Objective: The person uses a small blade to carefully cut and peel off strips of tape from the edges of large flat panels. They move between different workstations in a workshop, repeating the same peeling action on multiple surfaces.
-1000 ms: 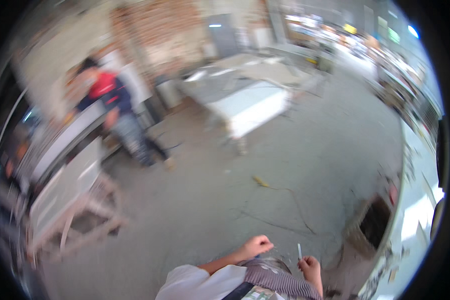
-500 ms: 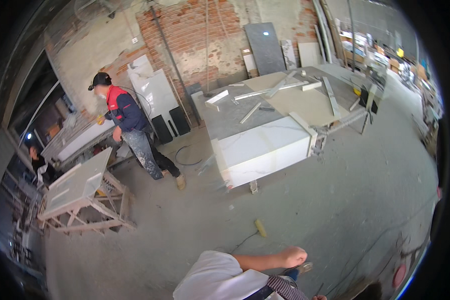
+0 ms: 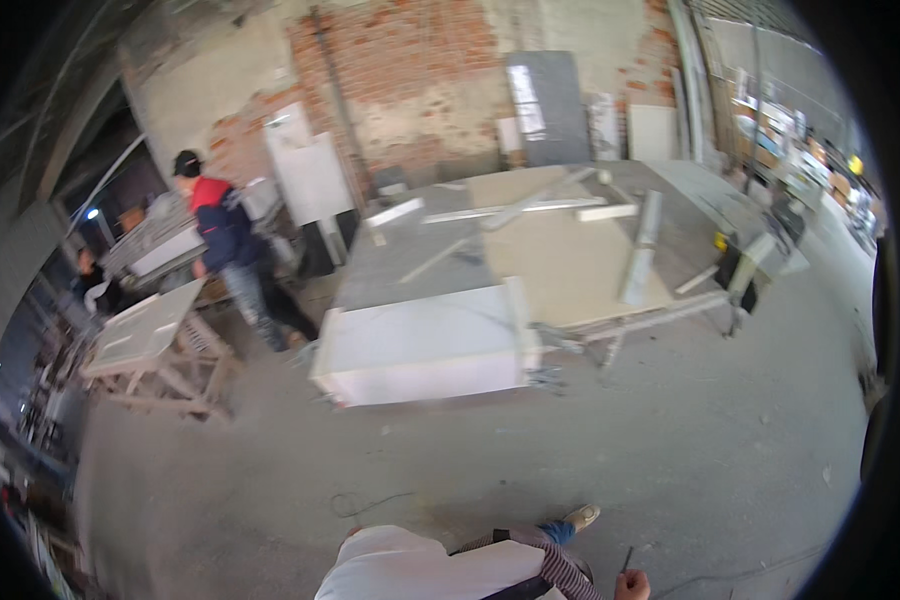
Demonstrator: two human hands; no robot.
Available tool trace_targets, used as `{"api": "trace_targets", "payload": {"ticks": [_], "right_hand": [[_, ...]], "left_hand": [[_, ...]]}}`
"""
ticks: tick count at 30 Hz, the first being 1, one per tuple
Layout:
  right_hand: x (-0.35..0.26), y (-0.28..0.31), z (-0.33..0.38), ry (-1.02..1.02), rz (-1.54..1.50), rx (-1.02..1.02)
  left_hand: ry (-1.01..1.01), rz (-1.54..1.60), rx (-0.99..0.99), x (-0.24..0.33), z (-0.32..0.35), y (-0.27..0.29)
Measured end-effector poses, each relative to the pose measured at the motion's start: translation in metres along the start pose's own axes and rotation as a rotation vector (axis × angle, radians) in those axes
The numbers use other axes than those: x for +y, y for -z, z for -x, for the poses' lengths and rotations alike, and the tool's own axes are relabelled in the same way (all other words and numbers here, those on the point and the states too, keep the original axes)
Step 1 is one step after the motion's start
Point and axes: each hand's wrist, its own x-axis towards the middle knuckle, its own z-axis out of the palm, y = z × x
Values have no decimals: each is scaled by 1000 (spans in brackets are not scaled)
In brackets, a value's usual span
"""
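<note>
Gripping a thin dark rod (image 3: pixel 626 559) in clenched fingers, the right hand (image 3: pixel 633 586) sits at the frame's 5 o'clock edge, the rod's long axis rising toward 12 o'clock; the left hand is out of view, its fingers' state unknown.

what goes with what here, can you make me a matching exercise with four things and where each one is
Things:
1. right hand
2. co-worker in a red and blue jacket
3. white slab
4. brick wall

Places:
a. far back, behind the big work table
b. bottom edge, holding a thin dark stick
c. left of the big work table, beside a small wooden stand
d. on edge against the near end of the big work table

Pairs: 1-b, 2-c, 3-d, 4-a
</note>
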Motion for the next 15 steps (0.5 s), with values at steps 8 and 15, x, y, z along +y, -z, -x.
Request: {"api": "trace_targets", "payload": {"ticks": [8, 15], "right_hand": [[265, 132, -80, -1067, 148, -84], [297, 214, -156, -1285, -45, 5]], "left_hand": [[-342, -356, 66, 355, -159, 122], [-766, 422, -40, 940, -169, 262]]}}
